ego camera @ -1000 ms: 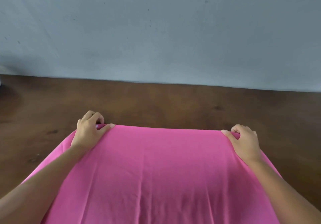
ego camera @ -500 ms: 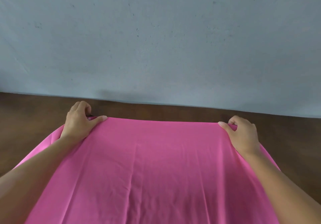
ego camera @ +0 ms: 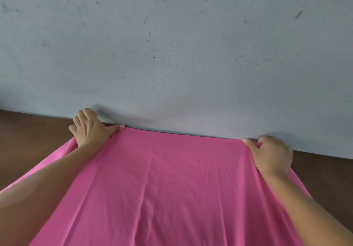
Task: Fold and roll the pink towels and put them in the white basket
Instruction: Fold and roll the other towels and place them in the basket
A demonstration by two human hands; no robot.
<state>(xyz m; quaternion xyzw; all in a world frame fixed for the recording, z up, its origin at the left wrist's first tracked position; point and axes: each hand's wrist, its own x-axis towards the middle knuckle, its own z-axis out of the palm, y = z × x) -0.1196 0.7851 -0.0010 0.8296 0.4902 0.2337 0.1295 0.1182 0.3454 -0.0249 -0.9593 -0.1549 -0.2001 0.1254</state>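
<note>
Against a scuffed grey wall [ego camera: 172, 45], on a dark wooden table [ego camera: 28, 140], lies a single pink towel [ego camera: 172, 188] spread wide and nearly flat, with a few soft creases running from the far edge toward the camera. Judged an early stage of the task: spread out rather than rolled, with any fold so far impossible to confirm from this angle, and no second towel or white basket anywhere in view. Left to do, on that reading: folding, rolling, and carrying to a basket not shown. Far edge drawn in a fairly straight line just short of the wall's base, near edge running out of frame at the bottom, side edges trailing back under both forearms. Gripped at its two far corners, one hand to each, well apart across the full width of the cloth. At the far left corner, left hand [ego camera: 89, 129] holding the fabric, thumb laid along the top edge, fingers curled down past it and close to the wall. At the far right corner, right hand [ego camera: 271, 156] pinching the cloth, thumb on top pointing inward, fingers tucked beneath and mostly hidden. Between the hands, cloth lightly taut. Whether lifted off the table or resting on it cannot be told.
</note>
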